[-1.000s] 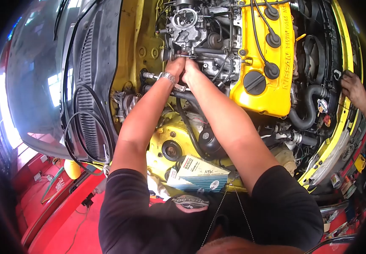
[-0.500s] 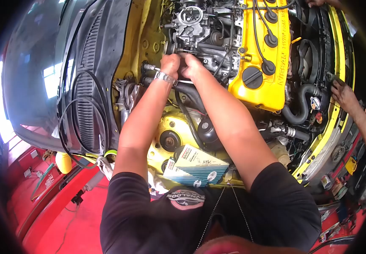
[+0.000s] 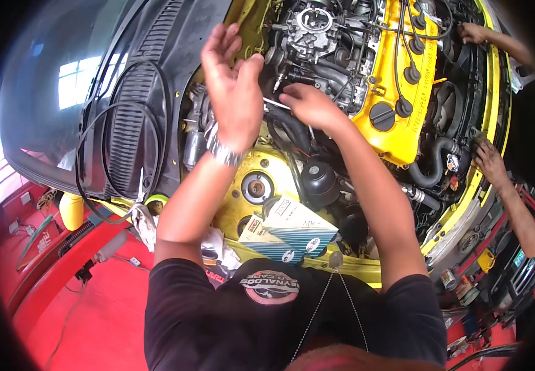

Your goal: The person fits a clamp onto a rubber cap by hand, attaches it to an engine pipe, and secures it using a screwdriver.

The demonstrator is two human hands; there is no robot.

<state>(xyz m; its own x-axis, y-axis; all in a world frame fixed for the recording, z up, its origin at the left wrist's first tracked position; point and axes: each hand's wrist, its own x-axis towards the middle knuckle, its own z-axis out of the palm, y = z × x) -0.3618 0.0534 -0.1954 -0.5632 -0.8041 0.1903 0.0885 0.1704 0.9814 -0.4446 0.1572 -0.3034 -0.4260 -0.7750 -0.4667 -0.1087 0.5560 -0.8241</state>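
Note:
My left hand (image 3: 235, 93) is raised over the rear of the engine bay, fingers apart and holding nothing. A metal watch is on that wrist. My right hand (image 3: 314, 108) is beside the yellow engine cover (image 3: 397, 80), its fingers curled down. A thin shiny metal rod (image 3: 276, 104) runs up to its fingertips; whether they grip it is unclear. Just beyond both hands is the carburetor (image 3: 314, 21) on the grey metal intake. Black hoses (image 3: 284, 123) pass below the right hand.
Two Bando boxes (image 3: 298, 226) lie at the front edge of the bay near a round black reservoir (image 3: 320, 179). Looped black cable (image 3: 81, 148) hangs over the cowl. At right, another person's hands (image 3: 490, 157) rest by the radiator. White cloth (image 3: 143, 226) hangs on the fender.
My left hand has come up and away from the engine, its fingers now spread. My right hand has separated from it, and the view has shifted slightly.

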